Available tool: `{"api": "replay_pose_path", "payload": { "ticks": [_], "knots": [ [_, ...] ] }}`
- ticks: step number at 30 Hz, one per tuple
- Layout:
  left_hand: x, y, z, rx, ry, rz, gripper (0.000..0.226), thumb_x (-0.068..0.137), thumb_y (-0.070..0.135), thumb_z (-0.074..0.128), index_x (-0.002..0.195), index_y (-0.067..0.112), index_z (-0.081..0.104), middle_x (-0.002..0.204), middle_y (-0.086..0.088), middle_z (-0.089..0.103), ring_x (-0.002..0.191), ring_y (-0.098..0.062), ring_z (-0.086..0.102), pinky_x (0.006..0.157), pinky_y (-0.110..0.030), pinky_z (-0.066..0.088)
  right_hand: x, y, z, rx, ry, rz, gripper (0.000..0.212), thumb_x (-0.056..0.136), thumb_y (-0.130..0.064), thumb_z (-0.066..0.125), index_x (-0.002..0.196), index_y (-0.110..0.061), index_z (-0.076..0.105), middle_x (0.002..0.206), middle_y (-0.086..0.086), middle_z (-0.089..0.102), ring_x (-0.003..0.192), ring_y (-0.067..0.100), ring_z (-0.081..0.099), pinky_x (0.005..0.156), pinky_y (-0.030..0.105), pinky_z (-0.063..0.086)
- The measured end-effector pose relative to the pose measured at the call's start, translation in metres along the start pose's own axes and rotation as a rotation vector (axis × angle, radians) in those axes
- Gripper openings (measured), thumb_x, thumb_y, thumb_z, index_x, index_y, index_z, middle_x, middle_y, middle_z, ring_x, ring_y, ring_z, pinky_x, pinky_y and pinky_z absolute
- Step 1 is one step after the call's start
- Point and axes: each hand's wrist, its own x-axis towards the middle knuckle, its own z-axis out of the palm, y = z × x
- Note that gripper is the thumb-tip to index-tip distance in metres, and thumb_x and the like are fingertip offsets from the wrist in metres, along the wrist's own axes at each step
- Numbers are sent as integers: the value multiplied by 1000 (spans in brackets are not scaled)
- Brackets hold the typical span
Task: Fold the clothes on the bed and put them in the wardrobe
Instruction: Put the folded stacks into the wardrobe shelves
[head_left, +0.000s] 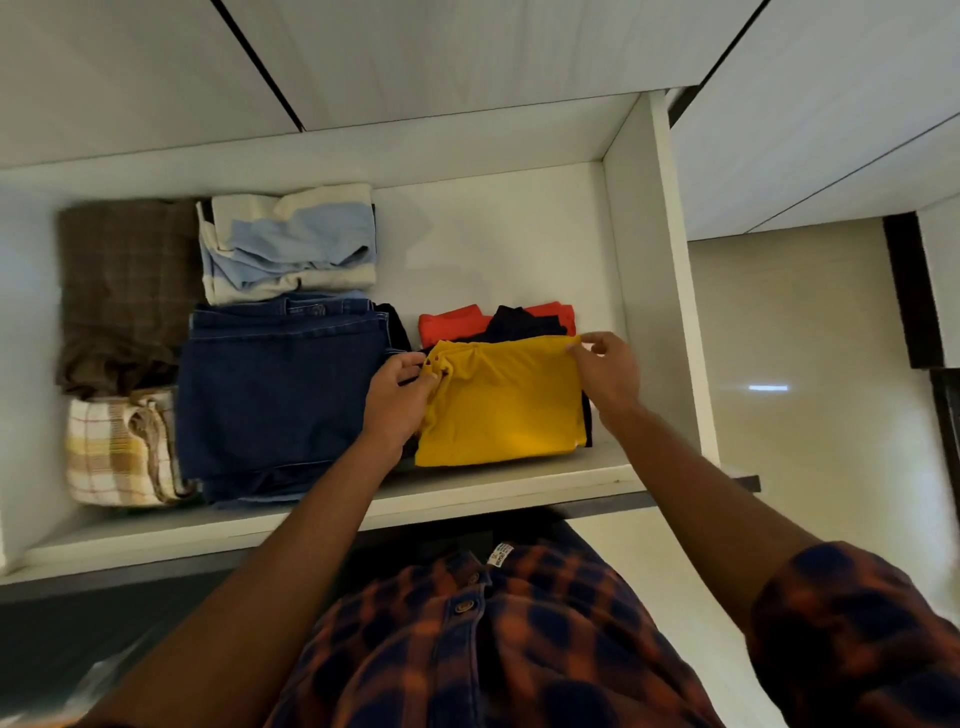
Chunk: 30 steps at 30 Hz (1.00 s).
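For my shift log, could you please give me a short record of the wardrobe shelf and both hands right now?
left hand: pinches far left corner of the yellow garment
right hand: pinches its far right corner
yellow garment: folded, on top of a red and dark pile on the wardrobe shelf
left of it: folded jeans
behind jeans: blue and cream garment
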Motion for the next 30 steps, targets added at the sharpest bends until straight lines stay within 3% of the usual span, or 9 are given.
{"api": "replay_pose_path", "payload": {
  "ticks": [5, 9, 11, 14, 18, 21, 25, 27, 30],
  "knots": [
    [6, -8, -44, 152, -162, 175, 19, 94, 11, 63, 106, 25, 69, 99, -7, 72, 97, -23, 69, 86, -37, 56, -36, -12, 20, 107, 146, -63, 16, 97, -28, 63, 109, -20, 71, 104, -5, 68, 98, 13, 64, 72, 22, 49],
    [18, -19, -75, 228, -289, 288, 18, 95, 6, 61, 107, 17, 70, 92, -9, 73, 84, -15, 71, 73, -23, 53, -73, -12, 54, 141, 60, -43, 4, 94, -28, 66, 92, -28, 69, 95, -1, 72, 91, 21, 70, 88, 45, 60],
    [24, -23, -87, 264, -388, 358, 17, 95, 5, 61, 106, 15, 69, 91, -10, 73, 79, -12, 70, 70, -21, 51, -97, -12, 70, 72, 68, -67, 4, 91, -33, 68, 87, -33, 68, 91, -3, 72, 87, 21, 70, 85, 45, 59],
    [27, -30, -107, 376, -536, 451, 16, 96, 9, 62, 104, 21, 69, 91, -6, 72, 80, -12, 70, 73, -30, 52, -149, -10, 98, -19, 203, -70, 8, 90, -39, 69, 96, -33, 70, 92, -6, 68, 88, 15, 66, 79, 35, 55],
    [15, -33, -113, 490, -657, 567, 19, 94, 9, 63, 97, 27, 70, 85, -4, 71, 83, -22, 70, 85, -47, 58, -216, 9, 127, 88, 329, -25, 11, 92, -36, 69, 100, -30, 73, 86, -7, 67, 84, 13, 64, 76, 34, 51],
    [-12, -39, -97, 585, -772, 695, 21, 95, 11, 61, 96, 31, 67, 89, -3, 71, 84, -22, 70, 83, -51, 58, -263, 45, 142, 196, 404, 31, 8, 91, -32, 70, 96, -28, 73, 81, -8, 68, 80, 13, 66, 77, 33, 52],
    [-69, -60, -65, 737, -957, 949, 16, 94, 13, 57, 100, 25, 67, 89, -1, 70, 78, -20, 68, 73, -45, 59, -331, 118, 171, 396, 476, 240, 7, 87, -32, 71, 93, -30, 72, 73, -11, 68, 73, 12, 67, 80, 37, 57],
    [-104, -86, -48, 859, -1104, 1047, 18, 95, 12, 56, 100, 25, 66, 87, -2, 70, 75, -20, 68, 70, -41, 58, -371, 166, 190, 500, 499, 372, 12, 84, -33, 70, 93, -26, 73, 82, -7, 71, 80, 13, 68, 83, 38, 57],
    [-133, -125, -31, 1037, -1260, 1049, 18, 95, 11, 59, 100, 24, 69, 87, -3, 71, 75, -23, 68, 74, -36, 57, -423, 213, 230, 617, 495, 555, 12, 88, -29, 68, 94, -20, 72, 93, 2, 72, 86, 19, 66, 81, 35, 54]
  ]
}}
